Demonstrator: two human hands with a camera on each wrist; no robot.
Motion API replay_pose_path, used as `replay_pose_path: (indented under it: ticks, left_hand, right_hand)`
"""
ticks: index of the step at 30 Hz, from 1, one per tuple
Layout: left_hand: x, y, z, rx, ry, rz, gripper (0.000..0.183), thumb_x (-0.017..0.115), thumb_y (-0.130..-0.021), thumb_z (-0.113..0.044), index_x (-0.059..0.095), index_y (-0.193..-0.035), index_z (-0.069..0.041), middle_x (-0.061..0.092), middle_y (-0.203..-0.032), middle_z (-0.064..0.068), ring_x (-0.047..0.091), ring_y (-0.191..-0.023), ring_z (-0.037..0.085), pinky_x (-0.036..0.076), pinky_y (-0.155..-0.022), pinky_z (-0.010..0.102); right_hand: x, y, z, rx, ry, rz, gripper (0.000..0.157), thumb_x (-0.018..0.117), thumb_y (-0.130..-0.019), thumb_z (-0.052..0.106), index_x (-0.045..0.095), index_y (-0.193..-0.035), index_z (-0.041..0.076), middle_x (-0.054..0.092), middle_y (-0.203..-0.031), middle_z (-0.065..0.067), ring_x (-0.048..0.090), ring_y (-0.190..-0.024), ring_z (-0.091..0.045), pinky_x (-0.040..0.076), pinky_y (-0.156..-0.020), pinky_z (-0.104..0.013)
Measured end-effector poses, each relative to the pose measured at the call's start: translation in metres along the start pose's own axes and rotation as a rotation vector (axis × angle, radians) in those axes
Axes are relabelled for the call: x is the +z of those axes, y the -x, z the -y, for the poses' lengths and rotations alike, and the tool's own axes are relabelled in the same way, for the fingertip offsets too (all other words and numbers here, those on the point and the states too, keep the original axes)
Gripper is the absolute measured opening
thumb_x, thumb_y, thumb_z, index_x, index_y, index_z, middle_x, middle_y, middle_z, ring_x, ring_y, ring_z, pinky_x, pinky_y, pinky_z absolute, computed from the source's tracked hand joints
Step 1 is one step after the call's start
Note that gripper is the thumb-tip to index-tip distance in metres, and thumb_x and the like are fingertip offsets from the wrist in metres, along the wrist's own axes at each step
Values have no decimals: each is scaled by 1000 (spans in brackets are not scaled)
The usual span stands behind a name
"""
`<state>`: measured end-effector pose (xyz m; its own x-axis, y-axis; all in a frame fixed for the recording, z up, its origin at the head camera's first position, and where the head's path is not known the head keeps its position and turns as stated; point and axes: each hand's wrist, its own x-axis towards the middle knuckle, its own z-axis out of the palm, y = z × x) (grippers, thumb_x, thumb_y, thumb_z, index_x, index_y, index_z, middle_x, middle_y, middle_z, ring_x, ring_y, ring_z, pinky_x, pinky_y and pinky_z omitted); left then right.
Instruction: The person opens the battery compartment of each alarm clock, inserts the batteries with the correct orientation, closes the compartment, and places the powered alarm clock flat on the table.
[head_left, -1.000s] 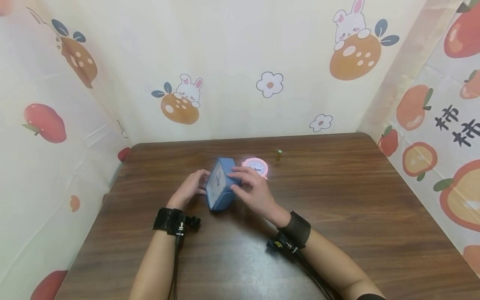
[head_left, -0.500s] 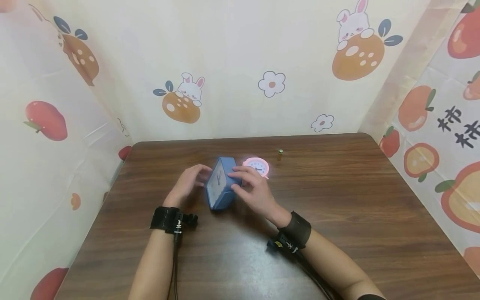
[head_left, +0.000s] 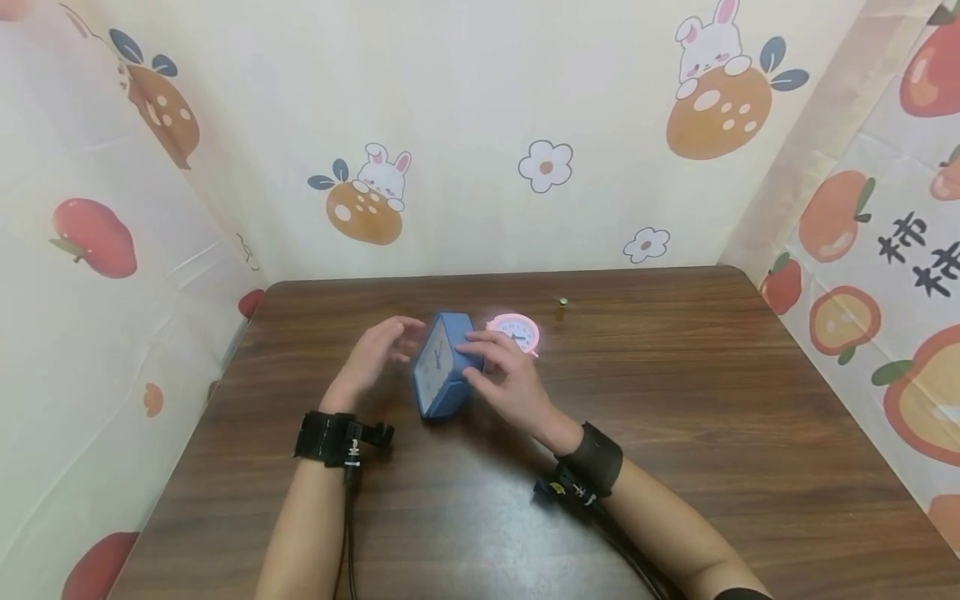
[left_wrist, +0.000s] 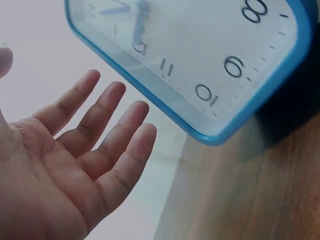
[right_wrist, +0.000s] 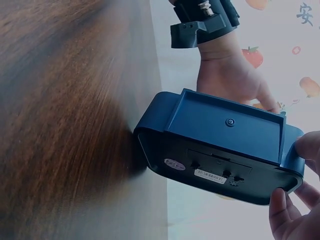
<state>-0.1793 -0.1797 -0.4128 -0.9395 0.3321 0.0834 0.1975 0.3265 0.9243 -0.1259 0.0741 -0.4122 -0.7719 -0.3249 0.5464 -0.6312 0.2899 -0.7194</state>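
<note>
A blue alarm clock (head_left: 450, 371) stands tilted on one end on the table, its white face turned to the left. My right hand (head_left: 513, 383) grips its upper end with thumb and fingers, as the right wrist view also shows. There, the back of the clock (right_wrist: 220, 170) carries small knobs and a white barcode sticker. My left hand (head_left: 371, 354) hovers at the face side, palm toward the clock. Its fingers (left_wrist: 132, 117) are spread and loosely bent, apart from the clock's rim in the left wrist view, and hold nothing.
Just behind my right fingers lies a small pink clock (head_left: 517, 333), partly hidden. Farther right stands a tiny green-topped bottle-like item (head_left: 561, 310). The brown wood table (head_left: 675, 400) meets a patterned curtain (head_left: 465, 125) at the back. Cables trail from both wristbands (head_left: 326, 437).
My left hand has drawn away from the clock's face, moving left and slightly up, its fingers leaving the edge. My right hand and the blue alarm clock keep the same pose.
</note>
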Motion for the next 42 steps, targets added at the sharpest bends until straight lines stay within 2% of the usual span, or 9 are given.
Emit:
replay_pose_path:
  ticks: [7, 14, 21, 26, 30, 34, 40, 42]
  left_hand:
    - [2, 2, -12, 79, 1, 2, 41, 35, -104, -35, 56, -128, -10, 60, -130, 10, 60, -113, 28, 53, -88, 43]
    - [5, 4, -22, 126, 3, 27, 38, 41, -101, -23, 49, -135, -10, 54, -135, 11, 54, -123, 31, 49, -94, 51]
    - [7, 7, -25, 155, -2, 73, 54, 52, -95, -35, 39, -144, -15, 45, -145, 10, 44, -133, 32, 42, -103, 55]
    - [11, 8, -25, 180, -4, 93, 67, 60, -89, -21, 30, -148, -17, 37, -152, 8, 37, -138, 32, 38, -106, 57]
    - [14, 7, -24, 167, -54, 92, 77, 66, -84, -17, 25, -150, -22, 31, -155, 4, 33, -141, 30, 37, -108, 56]
    - [18, 7, -25, 133, -94, 97, 87, 73, -82, -22, 21, -151, -28, 28, -156, 4, 29, -144, 28, 34, -111, 55]
    - [22, 7, -27, 118, -105, 103, 102, 81, -75, -30, 15, -153, -25, 23, -158, 5, 24, -147, 29, 29, -114, 56]
    - [23, 9, -34, 115, -105, 103, 104, 82, -74, -28, 15, -153, -22, 23, -158, 7, 24, -146, 31, 28, -113, 57]
  right_hand:
    - [0, 0, 1, -1, -4, 2, 30, 68, -89, 11, 67, -118, 15, 58, -131, -5, 55, -115, -19, 55, -78, -32]
    - [-1, -1, 2, 3, 3, 5, 30, 68, -89, 11, 67, -119, 15, 58, -131, -5, 55, -116, -19, 55, -78, -31]
    - [-2, -1, 3, 6, 4, 11, 30, 68, -89, 12, 67, -119, 15, 58, -132, -5, 55, -114, -19, 55, -79, -33]
    - [-1, 0, 3, 3, 4, 12, 30, 68, -89, 11, 67, -119, 14, 58, -132, -5, 55, -114, -18, 55, -79, -32]
    - [-1, 0, 2, 3, 6, 15, 30, 68, -89, 11, 67, -119, 15, 58, -132, -4, 55, -116, -19, 55, -80, -32]
    - [-1, -1, 2, -2, 24, 24, 31, 67, -89, 11, 66, -120, 16, 58, -133, -3, 53, -119, -19, 54, -83, -33]
    - [0, -1, 3, -35, 61, 49, 35, 67, -88, 10, 65, -123, 16, 56, -135, -3, 49, -128, -20, 52, -90, -35]
    - [0, -2, 4, -44, 67, 58, 37, 66, -88, 10, 64, -124, 16, 56, -136, -3, 48, -129, -20, 52, -92, -36]
